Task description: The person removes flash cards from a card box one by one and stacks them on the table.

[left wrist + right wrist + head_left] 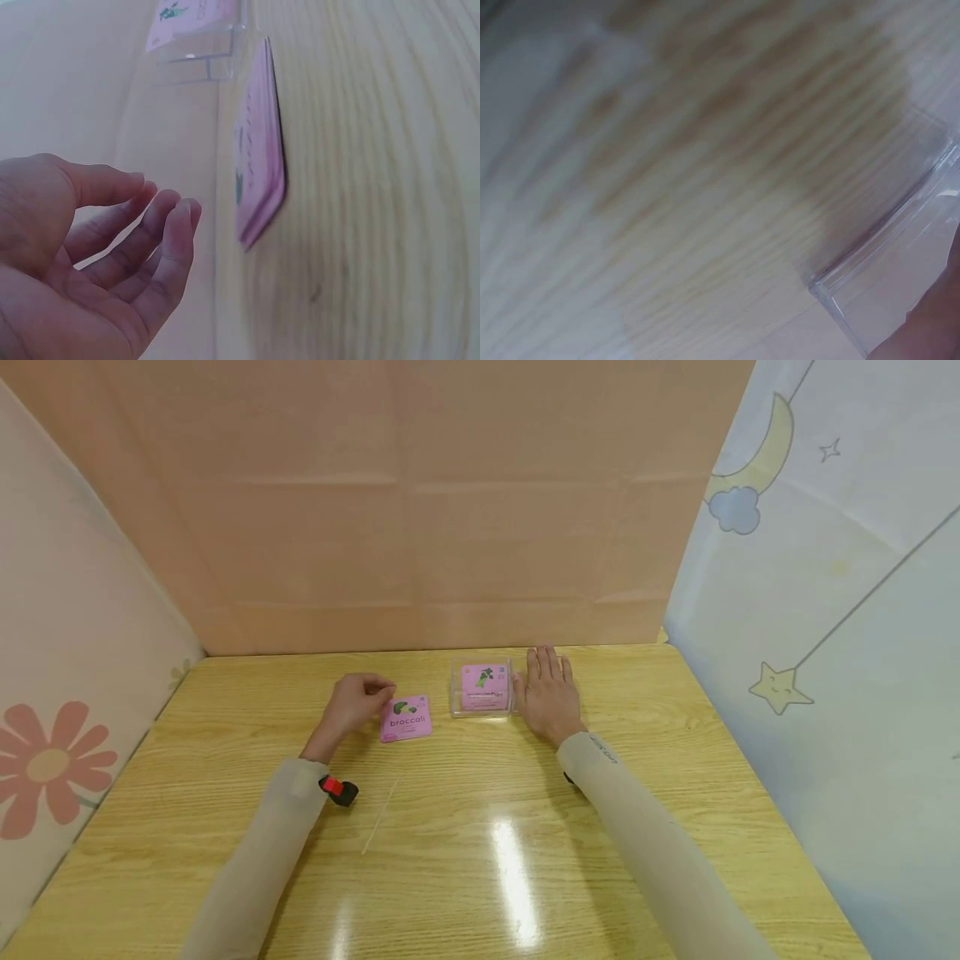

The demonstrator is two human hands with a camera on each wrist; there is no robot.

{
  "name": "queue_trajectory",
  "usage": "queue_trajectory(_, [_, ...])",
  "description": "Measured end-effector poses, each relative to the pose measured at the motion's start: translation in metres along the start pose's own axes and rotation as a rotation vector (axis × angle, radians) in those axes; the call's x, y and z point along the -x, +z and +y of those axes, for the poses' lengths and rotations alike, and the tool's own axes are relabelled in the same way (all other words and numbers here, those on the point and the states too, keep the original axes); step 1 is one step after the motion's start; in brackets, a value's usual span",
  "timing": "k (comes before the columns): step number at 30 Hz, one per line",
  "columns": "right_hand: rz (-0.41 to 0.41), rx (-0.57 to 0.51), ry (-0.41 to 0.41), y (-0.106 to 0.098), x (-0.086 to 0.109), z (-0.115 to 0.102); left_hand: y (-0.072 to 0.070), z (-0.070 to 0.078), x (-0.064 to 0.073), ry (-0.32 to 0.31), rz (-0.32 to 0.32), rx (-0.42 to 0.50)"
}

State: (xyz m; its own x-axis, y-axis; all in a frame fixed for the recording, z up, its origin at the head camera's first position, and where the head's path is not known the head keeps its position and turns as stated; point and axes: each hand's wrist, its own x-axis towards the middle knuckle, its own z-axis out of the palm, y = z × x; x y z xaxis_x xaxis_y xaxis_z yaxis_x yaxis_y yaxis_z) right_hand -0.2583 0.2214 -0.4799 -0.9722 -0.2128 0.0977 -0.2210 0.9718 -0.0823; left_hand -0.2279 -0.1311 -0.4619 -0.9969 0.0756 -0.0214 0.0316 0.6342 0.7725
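Observation:
A small stack of pink cards [407,732], the top one printed "broccoli", lies on the table [450,793]. Just left of it is my left hand [352,702], thumb and fingers loosely bent toward each other. In the left wrist view that hand [97,262] holds nothing, with a gap between its fingertips and the stack's edge [259,150]. A clear plastic box [482,715] stands to the right, with a pink card [483,689] showing a green vegetable inside. Against its right side, my right hand [551,697] lies palm down, fingers straight, thumb at the box wall.
Behind the table hangs a plain orange-brown sheet [420,527]. Patterned cloths stand at the left [97,610] and right [847,568]. A thin pale strip [380,817] lies on the table near the left forearm, and a bright reflection shows in front.

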Motion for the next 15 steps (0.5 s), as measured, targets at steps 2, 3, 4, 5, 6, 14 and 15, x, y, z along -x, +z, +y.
queue_trajectory(2, [-0.001,0.000,0.000,0.000,0.000,0.000,0.001,0.004,0.001,0.016,0.000,-0.007])
queue_trajectory(3, [0.000,-0.001,0.000,0.000,0.000,0.000,0.001,0.006,0.001,0.021,0.000,-0.009])
queue_trajectory(4, [0.002,-0.001,0.000,0.000,0.000,0.000,0.001,0.008,0.001,0.028,0.001,-0.013])
queue_trajectory(5, [0.002,-0.001,0.001,0.001,0.000,0.000,0.001,0.010,0.002,0.033,0.001,-0.014])
queue_trajectory(6, [0.003,0.000,0.001,0.001,-0.001,0.000,0.002,0.012,0.002,0.039,0.003,-0.014])
queue_trajectory(14, [0.003,-0.010,0.011,0.004,-0.002,0.001,0.009,0.028,0.005,0.094,-0.014,0.034])
queue_trajectory(15, [0.003,-0.009,0.013,0.004,-0.002,0.001,0.010,0.030,0.005,0.095,-0.015,0.035])
